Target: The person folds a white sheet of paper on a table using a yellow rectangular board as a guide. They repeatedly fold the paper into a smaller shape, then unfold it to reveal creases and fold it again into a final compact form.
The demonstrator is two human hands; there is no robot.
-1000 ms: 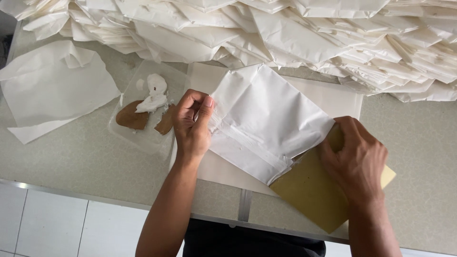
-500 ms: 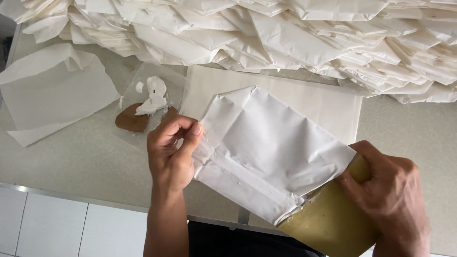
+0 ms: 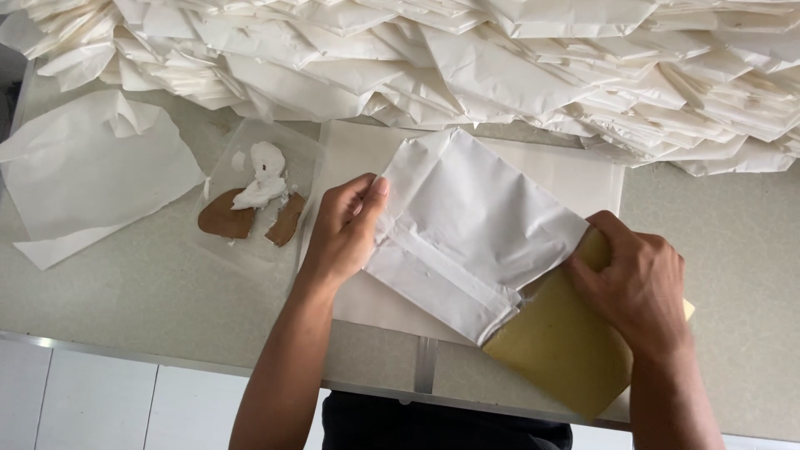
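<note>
Folded white paper bag (image 3: 479, 229) held between both hands over the bench (image 3: 125, 292)
Left hand (image 3: 346, 229) pinches its left edge; right hand (image 3: 637, 279) grips its right corner and the tan cardboard sheet (image 3: 562, 350)

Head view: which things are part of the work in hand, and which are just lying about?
In hand:
- left hand pinching the folded white paper bag
- right hand on the yellow-brown card
- flat white sheet underneath

Lying about:
- pile of folded white paper
- loose crumpled sheet
- clear tray with paste

A speckled grey counter (image 3: 125, 308) carries a heap of white paper bags (image 3: 500, 58), a flat sheet (image 3: 575, 179) and a clear tray (image 3: 304, 154).
</note>
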